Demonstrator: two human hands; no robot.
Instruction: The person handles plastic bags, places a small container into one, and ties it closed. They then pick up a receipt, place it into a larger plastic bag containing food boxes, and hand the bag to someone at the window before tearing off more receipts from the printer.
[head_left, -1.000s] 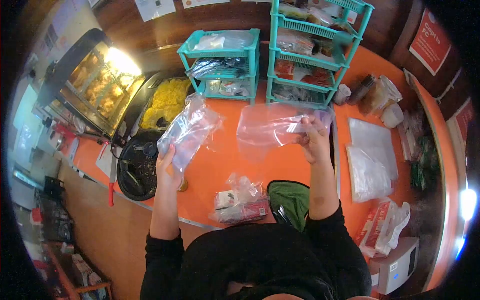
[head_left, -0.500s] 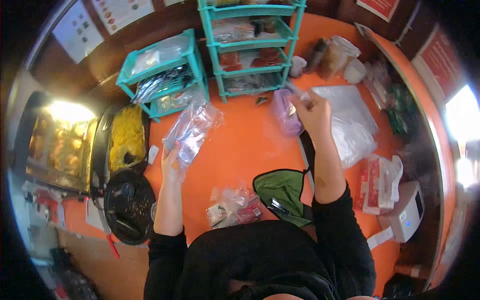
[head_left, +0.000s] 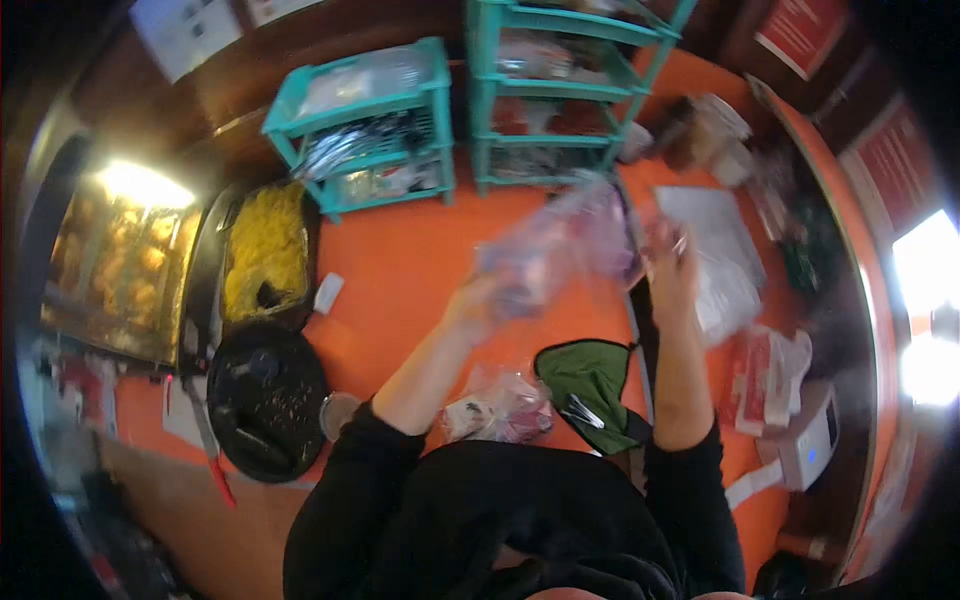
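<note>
A: Room round the hands?
B: Plenty on the L. Both up over orange counter (head_left: pixel 400 250); bare stretch from left hand (head_left: pixel 470 302) out to yellow-food tray (head_left: pixel 262 250). Well apart, below-L of that wrist: black round pan (head_left: pixel 265 400) by counter's near edge.

A: Beyond the fingertips?
B: Low teal rack (head_left: pixel 365 130) & tall teal rack (head_left: pixel 560 95), both at the back wall. Near, not touching; strip of bare counter btwn racks and fingers.

A: R side?
B: Tighter. Just beside right hand (head_left: pixel 672 272): flat stack of clear sheets (head_left: pixel 715 255). Further R: red-white pack (head_left: pixel 765 375), white printer (head_left: pixel 815 450), then counter's curved rim.

A: Under the arms?
B: Green pouch (head_left: pixel 590 385) btwn the 2 forearms, crumpled packet (head_left: pixel 498 408) just L of it. Both flat on counter, below the fingers and apart from them.

A: And what's held?
B: Seen as 1 blurred mass: clear bags (head_left: pixel 565 235), up in the air btwn the 2 hands, off the counter, in front of tall rack's foot.

A: Grip?
B: L fingers closed round lower-L end of the mass. R fingers upright at its R edge; too blurred to tell pinched or loose.
</note>
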